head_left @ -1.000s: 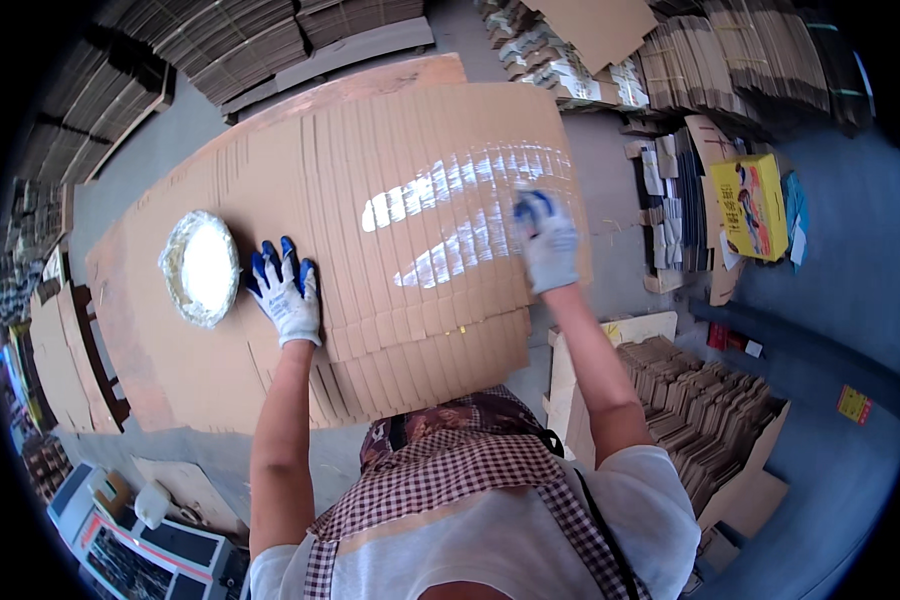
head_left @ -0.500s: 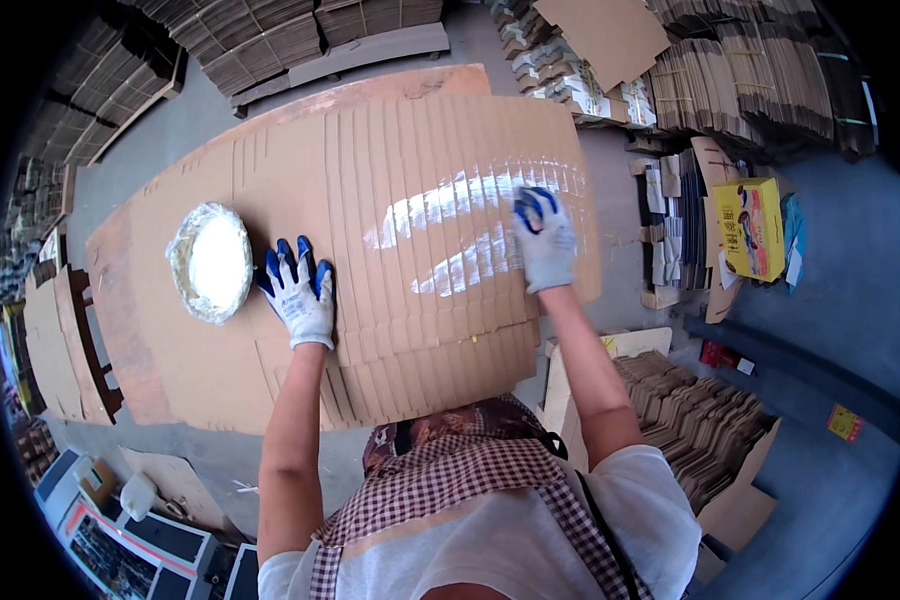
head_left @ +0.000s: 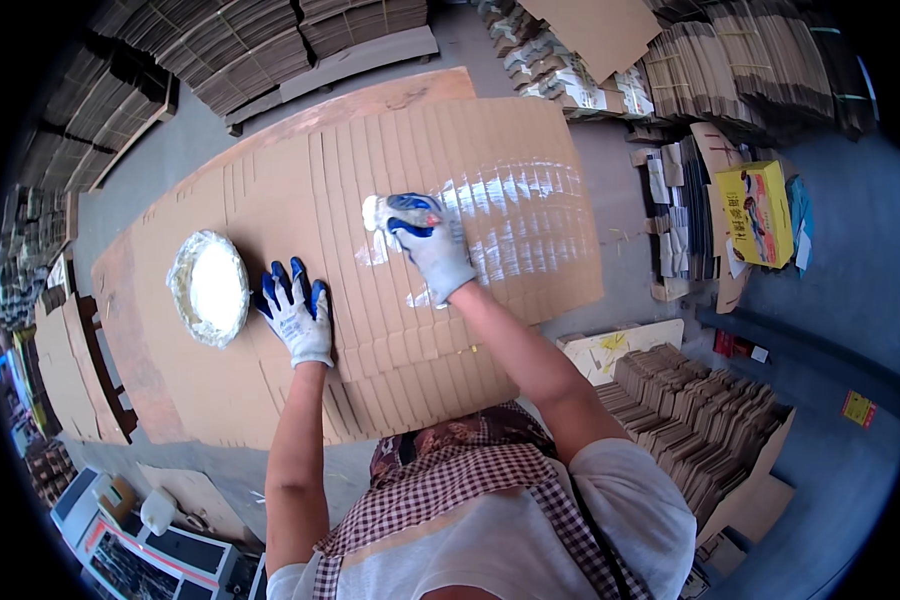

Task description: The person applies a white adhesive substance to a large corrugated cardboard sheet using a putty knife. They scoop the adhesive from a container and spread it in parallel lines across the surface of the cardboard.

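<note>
Overlapping cardboard strips or sheets (head_left: 370,330) lie fanned across the table, and wet white glue-like streaks (head_left: 530,215) cover their right half. My right hand (head_left: 432,245), in a white glove with blue fingertips, is closed around a white, wet-looking pad at the left end of the streaks. The white pad (head_left: 372,212) pokes out past the fingers; whether it is a sponge or a brush head I cannot make out. My left hand (head_left: 298,312), gloved alike, rests with fingers spread on the cardboard. Just left of it stands a round bowl (head_left: 175,285) of white paste with a crusted rim.
Beneath the cardboard shows a worn wooden tabletop (head_left: 135,375). Bundled cardboard stacks (head_left: 230,60) line the far side. More flat pieces (head_left: 690,420) stand in rows at the near right. A yellow box (head_left: 760,215) sits at the right, and a machine (head_left: 150,545) at the lower left.
My right hand has swept left across the cardboard, and the white pad now shows at its fingers. More streaks cover the right side. My left hand stays in about the same place.
</note>
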Motion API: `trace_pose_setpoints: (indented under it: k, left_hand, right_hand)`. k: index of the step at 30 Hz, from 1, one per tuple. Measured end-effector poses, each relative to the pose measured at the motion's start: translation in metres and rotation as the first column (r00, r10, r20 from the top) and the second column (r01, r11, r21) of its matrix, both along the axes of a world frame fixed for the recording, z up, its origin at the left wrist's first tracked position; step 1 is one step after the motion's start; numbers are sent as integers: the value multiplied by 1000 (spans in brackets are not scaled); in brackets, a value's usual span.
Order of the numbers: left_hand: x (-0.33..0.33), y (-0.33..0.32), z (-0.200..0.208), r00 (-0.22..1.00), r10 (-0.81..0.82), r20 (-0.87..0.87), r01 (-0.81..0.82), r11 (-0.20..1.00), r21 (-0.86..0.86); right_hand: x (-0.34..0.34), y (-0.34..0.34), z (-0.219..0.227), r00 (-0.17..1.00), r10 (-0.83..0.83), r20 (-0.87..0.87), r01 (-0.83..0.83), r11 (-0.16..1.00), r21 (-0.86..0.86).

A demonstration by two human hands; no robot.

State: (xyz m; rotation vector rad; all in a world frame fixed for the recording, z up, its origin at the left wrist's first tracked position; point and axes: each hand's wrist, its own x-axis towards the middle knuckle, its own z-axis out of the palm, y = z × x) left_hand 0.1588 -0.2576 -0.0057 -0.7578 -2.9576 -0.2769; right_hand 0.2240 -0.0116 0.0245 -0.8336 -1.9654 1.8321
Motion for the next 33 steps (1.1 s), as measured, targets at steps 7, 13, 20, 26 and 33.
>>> trace_pose_setpoints:
  k: [7, 13, 20, 26, 33]
  left_hand:
    - [2, -2, 4, 1000, 4, -2, -4, 1000, -4]
    - [0, 5, 4, 999, -27, -44, 27, 1000, -1]
    - [1, 3, 0, 1000, -23, -14, 23, 1000, 21]
    - [1, 8, 4, 999, -34, -7, 34, 999, 17]
    - [4, 1, 3, 1000, 3, -22, -3, 1000, -28]
  right_hand:
    - [57, 102, -1, 869, -454, 197, 392, 875, 285]
    - [33, 73, -11, 976, -216, 39, 174, 869, 464]
    - [95, 200, -55, 798, -589, 130, 476, 746, 465]
    - [83, 202, -35, 877, -478, 56, 328, 678, 658]
    - [104, 248, -14, 675, -704, 221, 319, 548, 773]
